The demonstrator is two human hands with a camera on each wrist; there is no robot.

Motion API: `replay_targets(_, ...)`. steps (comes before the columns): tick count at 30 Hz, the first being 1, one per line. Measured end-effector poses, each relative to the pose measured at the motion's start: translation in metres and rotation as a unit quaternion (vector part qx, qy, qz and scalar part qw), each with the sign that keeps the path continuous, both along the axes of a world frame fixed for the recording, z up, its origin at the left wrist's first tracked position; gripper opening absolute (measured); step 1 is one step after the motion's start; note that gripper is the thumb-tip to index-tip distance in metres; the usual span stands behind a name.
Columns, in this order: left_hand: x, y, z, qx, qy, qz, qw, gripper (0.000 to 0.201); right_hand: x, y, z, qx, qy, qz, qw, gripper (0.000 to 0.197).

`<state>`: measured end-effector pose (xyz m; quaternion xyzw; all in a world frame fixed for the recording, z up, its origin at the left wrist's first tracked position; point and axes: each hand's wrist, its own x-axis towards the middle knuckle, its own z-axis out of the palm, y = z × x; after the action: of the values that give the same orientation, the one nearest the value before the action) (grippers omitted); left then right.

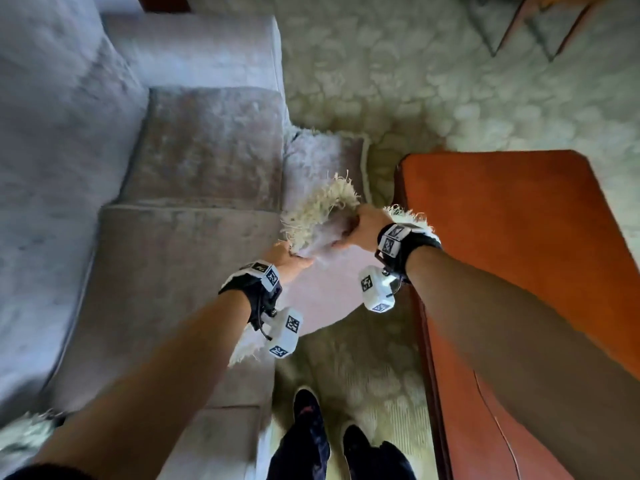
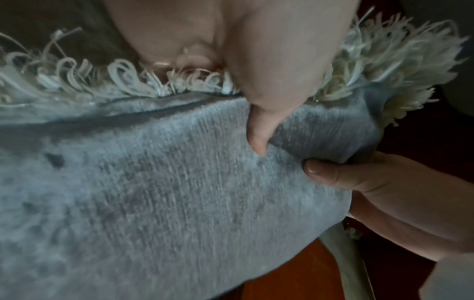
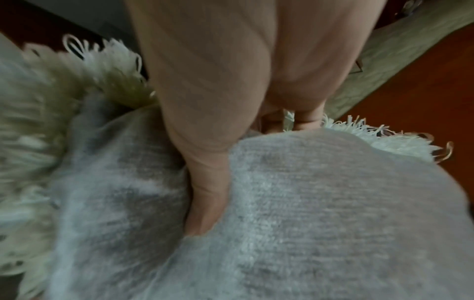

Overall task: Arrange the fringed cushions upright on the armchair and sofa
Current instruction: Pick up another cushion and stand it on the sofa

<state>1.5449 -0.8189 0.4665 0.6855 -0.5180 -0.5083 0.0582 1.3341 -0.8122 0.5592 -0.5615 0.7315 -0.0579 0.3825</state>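
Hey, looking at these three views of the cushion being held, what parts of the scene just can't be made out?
- Fringed cushion: its lower part is hidden in the head view behind both wrist cameras.
- Left hand: fingers hidden behind the cushion in the left wrist view; only the thumb shows.
- Right hand: far fingers mostly hidden, wrist view blurred.
- Second cushion beyond the sofa: blurred, partly covered by fringe.
- Fringe at the head view's lower-left: cut off.

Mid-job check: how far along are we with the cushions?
Nothing looks placed yet. In hand: both the left hand and right hand grip one fringed cushion by its top edge, beside the sofa. Left: standing it upright, plus another cushion lying on the rug.
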Motion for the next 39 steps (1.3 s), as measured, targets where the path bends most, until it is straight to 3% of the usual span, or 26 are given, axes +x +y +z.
replay_targets(1,0.004,-0.014,0.03,-0.016,-0.002,-0.006,1.0,0.108,0.002,-0.011,0.025,-0.02,-0.002,0.002,1.0,0.066)
replay_targets(4,0.001,-0.02,0.17,-0.071,-0.005,-0.039,0.997,0.071,0.005,-0.035,0.087,-0.064,0.024,-0.004,0.998,0.06)
replay_targets(5,0.002,-0.025,0.196,-0.077,-0.004,-0.044,0.996,0.062,0.006,-0.041,0.105,-0.071,0.038,-0.005,0.997,0.057)
replay_targets(7,0.006,-0.04,0.227,-0.091,0.001,-0.054,0.994,0.053,0.009,-0.053,0.137,-0.088,0.064,-0.007,0.994,0.056)
replay_targets(11,0.014,-0.066,0.278,-0.134,0.0,-0.077,0.988,0.022,0.013,-0.076,0.184,-0.122,0.104,0.007,0.987,0.091)
replay_targets(14,0.017,-0.084,0.306,-0.157,0.003,-0.093,0.983,0.014,0.012,-0.096,0.204,-0.139,0.059,0.017,0.988,0.082)
replay_targets(17,0.018,-0.105,0.324,-0.166,-0.005,-0.098,0.981,0.011,0.011,-0.121,0.214,-0.148,-0.015,0.052,0.987,0.065)
replay_targets(19,0.021,-0.119,0.331,-0.169,-0.024,-0.1,0.98,0.005,0.013,-0.144,0.22,-0.141,-0.025,0.089,0.986,0.068)
replay_targets(20,0.023,-0.125,0.334,-0.17,-0.034,-0.094,0.98,0.012,0.016,-0.157,0.222,-0.14,-0.03,0.108,0.984,0.072)
replay_targets(24,0.051,-0.142,0.343,-0.188,-0.079,0.006,0.979,0.012,0.045,-0.21,0.232,-0.165,-0.036,0.175,0.97,0.089)
replay_targets(28,0.101,-0.132,0.342,-0.185,-0.122,0.121,0.968,0.033,0.106,-0.235,0.242,-0.179,-0.063,0.278,0.942,0.069)
replay_targets(31,0.147,-0.108,0.331,-0.171,-0.171,0.187,0.952,0.027,0.173,-0.244,0.244,-0.175,-0.015,0.409,0.895,0.061)
replay_targets(34,0.192,-0.084,0.321,-0.147,-0.193,0.247,0.938,0.033,0.246,-0.251,0.239,-0.198,0.056,0.521,0.828,0.072)
replay_targets(39,0.262,-0.049,0.303,-0.138,-0.185,0.306,0.924,0.013,0.344,-0.243,0.241,-0.231,0.164,0.62,0.731,0.067)
